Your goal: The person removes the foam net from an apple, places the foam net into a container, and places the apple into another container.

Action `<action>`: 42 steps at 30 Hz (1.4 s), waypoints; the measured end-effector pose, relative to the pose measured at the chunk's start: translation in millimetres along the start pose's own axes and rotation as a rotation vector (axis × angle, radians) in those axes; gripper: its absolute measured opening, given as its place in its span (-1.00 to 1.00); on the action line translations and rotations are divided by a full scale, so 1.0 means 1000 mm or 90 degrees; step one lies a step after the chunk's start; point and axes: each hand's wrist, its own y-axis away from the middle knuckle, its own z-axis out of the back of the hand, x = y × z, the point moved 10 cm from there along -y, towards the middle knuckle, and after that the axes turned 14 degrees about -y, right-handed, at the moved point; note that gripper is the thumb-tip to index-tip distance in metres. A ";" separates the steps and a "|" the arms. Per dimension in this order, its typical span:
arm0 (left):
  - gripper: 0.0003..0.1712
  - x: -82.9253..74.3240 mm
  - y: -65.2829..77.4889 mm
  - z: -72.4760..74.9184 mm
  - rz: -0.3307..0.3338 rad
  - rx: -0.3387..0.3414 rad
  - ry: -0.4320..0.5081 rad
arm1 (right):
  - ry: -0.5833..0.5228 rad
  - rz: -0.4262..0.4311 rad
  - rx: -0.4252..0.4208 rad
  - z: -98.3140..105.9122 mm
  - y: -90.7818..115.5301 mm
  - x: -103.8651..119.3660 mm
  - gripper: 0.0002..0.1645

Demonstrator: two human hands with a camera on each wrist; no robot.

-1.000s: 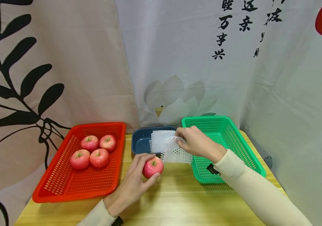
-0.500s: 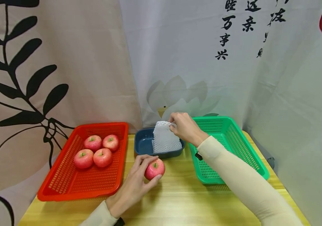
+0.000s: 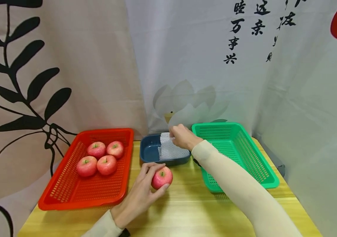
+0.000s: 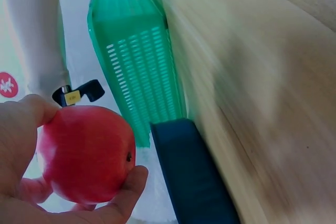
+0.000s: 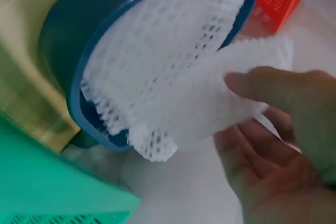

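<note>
My left hand (image 3: 138, 196) grips a red apple (image 3: 162, 178) over the table, fingers along its far side and thumb at the near side. In the left wrist view the apple (image 4: 89, 153) sits between thumb and fingers. At the blue tray (image 3: 148, 152), my right hand (image 3: 183, 136) pinches a white foam net (image 5: 215, 93) between thumb and fingers, best seen in the right wrist view. Another layer of white netting (image 5: 157, 40) lies in the tray beneath it; whether the two are separate pieces I cannot tell.
To the left stands a red basket (image 3: 76, 194) with several apples (image 3: 107, 165) in it. A green basket (image 3: 239, 154) stands right of the tray, under my right forearm. Wooden tabletop (image 3: 183, 210) spans the front; a printed curtain (image 3: 103, 65) hangs behind.
My right hand has moved left and back, bringing the white netting from beside the green basket to the blue tray, then lowering it. My left hand still holds the apple in place.
</note>
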 end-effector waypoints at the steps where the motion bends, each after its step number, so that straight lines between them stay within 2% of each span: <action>1: -0.23 0.000 0.000 0.000 0.000 0.001 0.000 | -0.005 0.005 0.018 -0.015 -0.010 -0.020 -0.92; 4: -0.22 0.000 0.000 0.000 0.004 0.004 0.003 | 0.004 -0.038 0.108 -0.038 -0.013 -0.032 -0.87; 7: -0.23 0.002 0.001 -0.001 0.020 0.009 0.006 | -0.004 -0.085 0.199 -0.054 -0.004 -0.035 -0.73; 8: -0.24 0.003 0.001 -0.001 0.023 0.012 0.006 | 0.000 -0.116 0.231 -0.048 0.010 -0.020 -0.65; 12: -0.25 0.005 0.002 -0.003 0.033 0.023 0.009 | 0.005 -0.145 0.280 -0.054 0.026 -0.016 -0.57; 17: -0.25 0.006 0.002 -0.002 0.030 0.025 0.010 | 0.020 -0.154 0.313 -0.058 0.034 -0.014 -0.46; 21: -0.26 0.006 0.001 0.002 0.018 0.014 0.001 | 0.015 -0.150 0.317 -0.060 0.034 -0.015 -0.40; 26: -0.26 0.009 0.000 0.010 0.021 0.001 -0.014 | -0.020 -0.127 0.296 -0.054 0.033 -0.016 -0.36; 33: -0.23 0.014 -0.001 0.025 0.031 -0.021 -0.037 | -0.028 -0.070 0.264 -0.039 0.036 -0.008 -0.44; 42: -0.19 0.024 -0.004 0.041 0.050 0.001 -0.039 | -0.027 -0.022 0.206 -0.017 0.042 0.002 -0.45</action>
